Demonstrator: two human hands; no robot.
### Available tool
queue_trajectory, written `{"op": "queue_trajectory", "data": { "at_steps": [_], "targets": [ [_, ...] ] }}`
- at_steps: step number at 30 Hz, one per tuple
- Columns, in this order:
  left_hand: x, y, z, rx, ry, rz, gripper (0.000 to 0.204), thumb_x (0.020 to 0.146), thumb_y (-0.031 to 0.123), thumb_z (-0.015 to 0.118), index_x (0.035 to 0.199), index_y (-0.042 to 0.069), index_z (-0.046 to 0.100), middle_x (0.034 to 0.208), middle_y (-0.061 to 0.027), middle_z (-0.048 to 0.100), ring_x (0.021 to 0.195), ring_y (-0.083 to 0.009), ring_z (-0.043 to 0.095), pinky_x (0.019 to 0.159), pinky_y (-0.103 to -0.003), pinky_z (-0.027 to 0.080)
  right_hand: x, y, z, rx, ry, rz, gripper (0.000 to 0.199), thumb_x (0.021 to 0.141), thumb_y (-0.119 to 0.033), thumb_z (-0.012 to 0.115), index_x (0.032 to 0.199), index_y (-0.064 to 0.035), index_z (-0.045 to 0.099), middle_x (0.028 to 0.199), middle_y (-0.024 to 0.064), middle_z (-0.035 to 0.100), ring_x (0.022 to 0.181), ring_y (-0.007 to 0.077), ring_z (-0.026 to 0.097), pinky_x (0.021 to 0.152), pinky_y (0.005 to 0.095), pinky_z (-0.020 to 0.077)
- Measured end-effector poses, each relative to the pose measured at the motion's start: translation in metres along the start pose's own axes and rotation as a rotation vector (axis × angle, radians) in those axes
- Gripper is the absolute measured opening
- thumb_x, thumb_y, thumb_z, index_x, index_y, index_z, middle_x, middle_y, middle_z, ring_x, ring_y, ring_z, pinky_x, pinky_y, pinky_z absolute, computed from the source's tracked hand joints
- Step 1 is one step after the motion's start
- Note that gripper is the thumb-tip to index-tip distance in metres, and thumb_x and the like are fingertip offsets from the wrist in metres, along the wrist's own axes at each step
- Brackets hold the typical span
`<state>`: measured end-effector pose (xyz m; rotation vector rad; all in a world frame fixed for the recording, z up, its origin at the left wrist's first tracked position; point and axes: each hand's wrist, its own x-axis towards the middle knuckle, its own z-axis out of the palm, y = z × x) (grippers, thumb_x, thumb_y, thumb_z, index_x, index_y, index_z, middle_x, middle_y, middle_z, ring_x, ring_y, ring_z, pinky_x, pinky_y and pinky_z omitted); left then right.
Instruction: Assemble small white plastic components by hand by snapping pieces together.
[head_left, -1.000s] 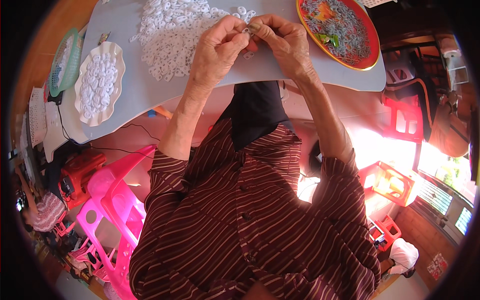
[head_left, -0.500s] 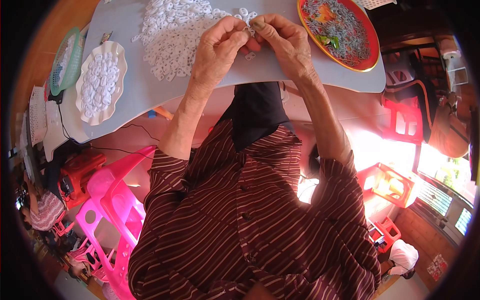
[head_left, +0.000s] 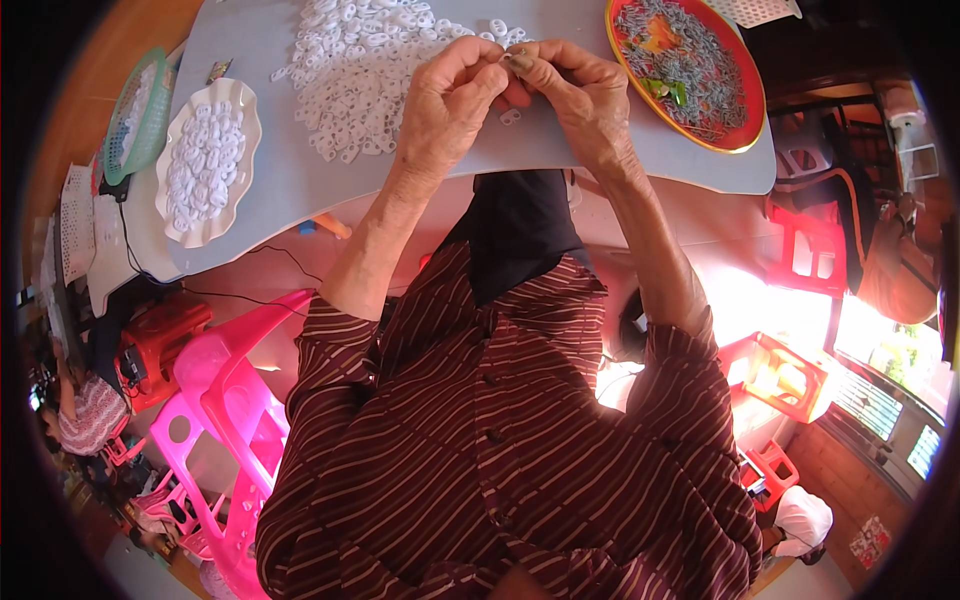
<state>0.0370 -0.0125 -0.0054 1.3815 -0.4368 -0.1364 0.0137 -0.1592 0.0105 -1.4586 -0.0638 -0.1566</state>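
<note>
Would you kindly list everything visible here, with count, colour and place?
table: one, grey, top.
loose rings: a heap, white, table middle.
scalloped dish: one, white, filled with rings, table left.
basket: one, green, far left.
round tray: one, red, grey bits, top right.
chair: one, pink, lower left.
stools: several, red, right.
left hand: pinching a small piece, fingertips meeting the right's.
right hand: likewise.

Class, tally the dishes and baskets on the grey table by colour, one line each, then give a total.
White scalloped plate: 1
Red round tray: 1
Green basket: 1
Total: 3
</note>
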Motion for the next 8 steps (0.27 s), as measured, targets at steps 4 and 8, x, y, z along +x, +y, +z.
{"op": "queue_trajectory", "data": {
  "at_steps": [4, 8],
  "targets": [
    [0.005, 0.006, -0.007, 0.226, 0.035, 0.052, 0.011, 0.087, 0.012, 0.057, 0.092, 0.003, 0.059, 0.073, -0.0014, 0.063, 0.066, -0.0059, 0.054, 0.060, -0.020, 0.044, 0.004, 0.008, -0.006, -0.006, -0.043, -0.056, 0.013, 0.086, -0.012, 0.064, 0.090, -0.0009, 0.068, 0.073, 0.0008, 0.065, 0.067, 0.0051, 0.056, 0.063, 0.0204, 0.0477],
    [0.030, 0.034, -0.015, 0.717, 0.079, 0.091, 0.019, 0.091, 0.017, 0.053, 0.106, 0.009, 0.061, 0.082, -0.0080, 0.067, 0.077, -0.0130, 0.060, 0.071, -0.023, 0.048, 0.002, 0.004, -0.008, 0.027, 0.020, -0.008, 0.021, 0.084, -0.015, 0.066, 0.102, -0.0031, 0.065, 0.084, 0.0035, 0.066, 0.074, 0.0100, 0.061, 0.072, 0.0214, 0.0495]
  ]
}}
